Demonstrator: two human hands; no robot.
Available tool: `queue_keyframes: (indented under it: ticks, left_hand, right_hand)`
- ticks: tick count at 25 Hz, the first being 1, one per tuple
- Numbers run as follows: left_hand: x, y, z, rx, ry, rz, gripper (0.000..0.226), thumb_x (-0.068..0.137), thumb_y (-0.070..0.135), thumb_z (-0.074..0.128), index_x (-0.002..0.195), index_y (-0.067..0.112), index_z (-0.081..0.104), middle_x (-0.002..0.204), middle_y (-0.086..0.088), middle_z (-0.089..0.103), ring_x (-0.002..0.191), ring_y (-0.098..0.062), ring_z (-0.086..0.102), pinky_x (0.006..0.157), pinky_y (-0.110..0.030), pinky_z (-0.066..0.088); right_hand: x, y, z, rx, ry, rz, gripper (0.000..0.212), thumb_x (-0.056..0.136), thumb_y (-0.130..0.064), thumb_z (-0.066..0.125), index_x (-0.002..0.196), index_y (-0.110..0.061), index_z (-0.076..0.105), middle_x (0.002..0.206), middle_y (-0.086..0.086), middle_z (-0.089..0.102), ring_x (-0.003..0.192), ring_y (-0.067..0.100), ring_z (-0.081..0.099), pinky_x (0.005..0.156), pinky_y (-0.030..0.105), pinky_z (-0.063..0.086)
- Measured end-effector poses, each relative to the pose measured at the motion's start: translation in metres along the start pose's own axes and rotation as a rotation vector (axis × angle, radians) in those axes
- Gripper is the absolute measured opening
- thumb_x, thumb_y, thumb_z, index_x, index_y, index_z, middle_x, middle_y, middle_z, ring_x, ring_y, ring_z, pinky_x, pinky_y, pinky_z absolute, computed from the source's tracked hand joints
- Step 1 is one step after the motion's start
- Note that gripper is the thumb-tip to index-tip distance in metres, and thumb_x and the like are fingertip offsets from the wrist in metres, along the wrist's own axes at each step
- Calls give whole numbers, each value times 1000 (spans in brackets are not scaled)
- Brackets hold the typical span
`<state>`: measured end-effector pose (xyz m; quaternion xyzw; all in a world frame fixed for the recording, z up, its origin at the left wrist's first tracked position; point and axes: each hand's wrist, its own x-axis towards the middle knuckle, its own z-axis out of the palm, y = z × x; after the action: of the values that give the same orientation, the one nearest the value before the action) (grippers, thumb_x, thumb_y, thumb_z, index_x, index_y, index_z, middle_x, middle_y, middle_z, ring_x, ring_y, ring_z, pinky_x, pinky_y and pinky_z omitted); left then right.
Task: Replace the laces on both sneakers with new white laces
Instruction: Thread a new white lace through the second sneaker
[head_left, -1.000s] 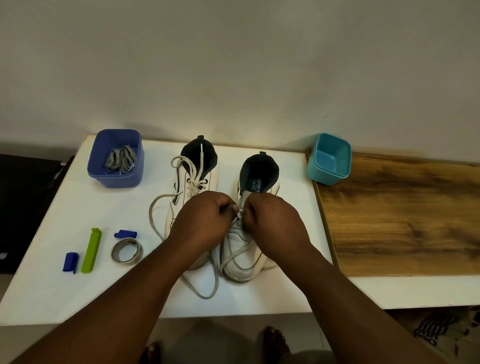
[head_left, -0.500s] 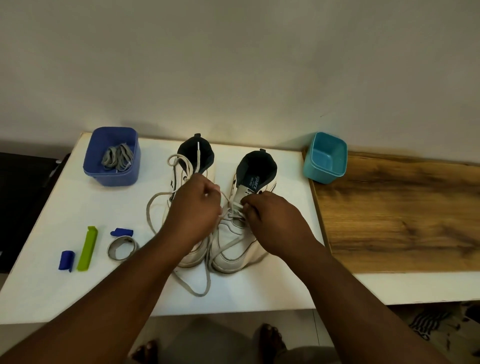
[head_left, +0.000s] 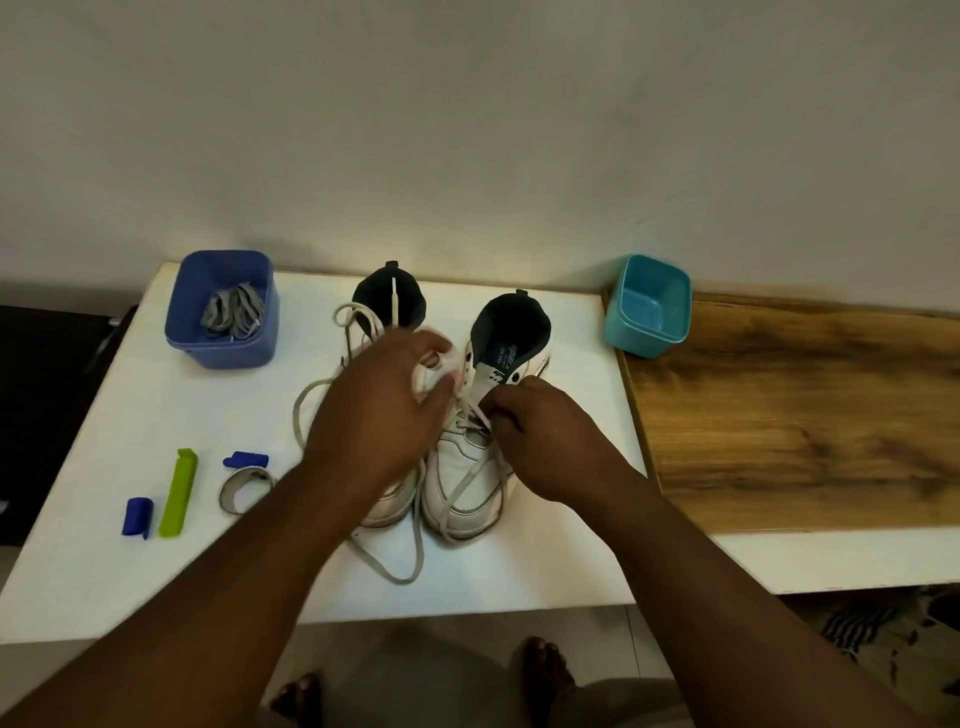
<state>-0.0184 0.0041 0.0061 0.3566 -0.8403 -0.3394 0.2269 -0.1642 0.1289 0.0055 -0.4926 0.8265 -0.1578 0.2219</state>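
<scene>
**Lacing in hand: snag risk at the right sneaker**

A snag is judged likely: slack lace (head_left: 400, 564) lies looped in front of the right sneaker (head_left: 467, 467) and could catch the left sneaker (head_left: 387, 506) just beside it, dragging it when pulled.

The left hand (head_left: 374, 415) is held over the left sneaker, fingers curled, a lace strand pinched. The right hand (head_left: 545, 441) is curled on the right sneaker, pinching lace at its eyelets.

Your left hand (head_left: 382, 410) now sits farther up, away from your right hand (head_left: 540, 436), drawing the lace (head_left: 434, 364) out in a loop above its fingers, no longer meeting at the eyelets.
</scene>
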Motion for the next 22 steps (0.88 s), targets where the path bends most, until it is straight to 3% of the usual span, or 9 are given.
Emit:
queue_keyframes:
  ticks: [2,6,8,10,14,17,18,21,22]
  left_hand:
    - [-9,-1,16,204,-194,68,33,93,36,68,125,31,64,120,9,67,109,-13,62,91,-32,50]
    - [-5,-4,16,97,-105,15,19,95,34,66,114,30,70,106,7,73,98,-13,66,83,-31,51]
    - [-5,-5,17,107,-73,24,17,96,32,63,111,29,72,103,6,74,95,-15,67,83,-33,53]
    - [-6,-5,19,123,-68,29,20,96,31,61,112,27,74,104,3,73,93,-16,67,83,-35,54]
    - [-4,-8,21,143,-83,40,13,95,33,63,103,28,72,95,4,70,88,-16,64,76,-33,51]
    - [-6,-7,22,151,-74,44,12,96,33,62,103,27,70,94,6,70,89,-15,63,75,-31,48]
    - [-6,-7,23,153,-73,40,12,96,32,61,103,27,70,94,5,70,89,-16,63,74,-31,48]
    - [-5,-5,22,134,-95,12,10,95,28,59,101,24,67,93,3,67,86,-16,62,72,-32,49]
    - [-6,-5,22,128,-108,9,9,95,26,58,99,23,65,93,3,65,85,-16,62,72,-34,51]
  right_hand:
    - [-1,-2,-1,-16,-36,-3,30,105,-21,46,121,-23,70,107,2,58,96,18,57,82,33,47]
    - [-4,-5,-7,137,-31,44,15,97,-35,67,95,-20,69,91,-2,59,85,16,56,71,31,45]
    - [-5,-4,-8,159,-21,69,9,93,-27,71,90,-20,68,90,-3,63,85,17,59,74,33,51]
    - [-6,-5,-8,98,-1,83,9,92,-28,72,87,-22,68,90,-5,64,86,16,60,75,35,54]
    - [-9,-9,-5,-137,-12,195,31,84,-54,76,88,-25,67,85,-6,64,80,15,62,71,34,54]
    - [-11,-10,-3,-261,-61,176,26,94,-44,67,90,-19,69,84,-1,64,79,18,63,74,37,57]
    - [-11,-10,-5,-142,-90,181,26,95,-39,66,88,-14,70,81,0,65,76,17,63,70,36,56]
    - [-8,-21,-25,740,-169,311,28,99,-28,61,94,-3,73,78,3,69,63,10,56,61,29,44]
    - [-6,-23,-27,903,-109,291,27,102,-27,57,101,-6,75,85,4,72,66,10,57,63,27,45]
